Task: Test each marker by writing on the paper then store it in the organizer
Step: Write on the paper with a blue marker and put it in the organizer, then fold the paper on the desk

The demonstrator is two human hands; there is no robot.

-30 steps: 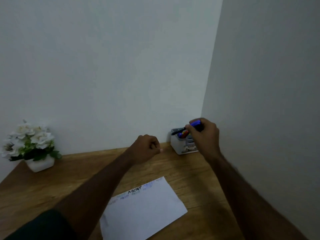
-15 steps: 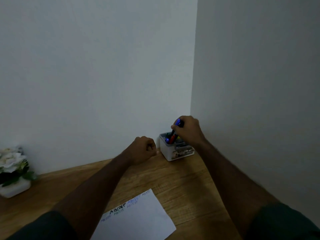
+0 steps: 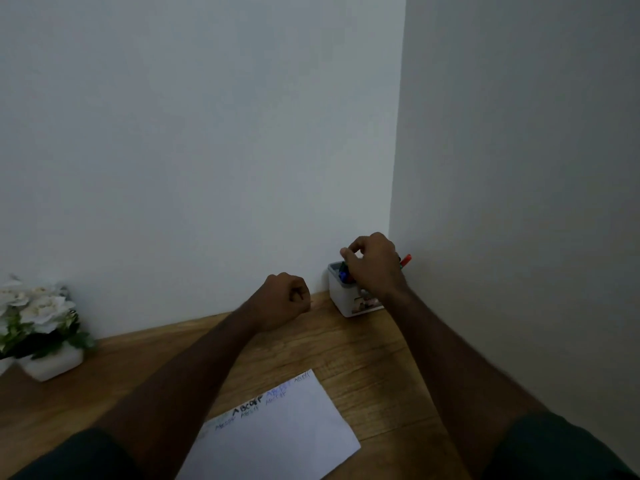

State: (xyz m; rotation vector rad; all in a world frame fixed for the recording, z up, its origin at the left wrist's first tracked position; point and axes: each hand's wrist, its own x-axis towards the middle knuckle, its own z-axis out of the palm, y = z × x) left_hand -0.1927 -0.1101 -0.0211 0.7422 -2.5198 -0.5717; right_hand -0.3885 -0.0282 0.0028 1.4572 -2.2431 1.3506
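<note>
The little white organizer [image 3: 341, 297] could tip or slide if the right hand [image 3: 372, 265] bumps it or pushes down too hard. It sits far back on the wooden surface [image 3: 363, 351], at about 1 o'clock, right in the corner where the two walls meet. It looks light, so a hard poke could knock it. The blue marker [image 3: 343, 274] could also catch on the other markers inside and stick up or fall out. A red marker tip [image 3: 406, 259] already pokes out past the hand, at about 2 o'clock from the box.

The right hand is over the top of the organizer with its fingers [image 3: 349, 252] curled and pinched close. It hides most of the box, so I cannot tell if it is gripping the blue marker or only touching it. The right arm reaches long and straight from the lower right.

The left hand [image 3: 285, 299] is a closed fist with nothing seen in it. It rests near the wall at about 12 o'clock, just left of the organizer and not touching it.

The paper [image 3: 277, 438] lies near the person, at about 6 o'clock, well apart from the organizer. It has letters written along its top edge. I think this marker is tested and is being put away now.
</note>
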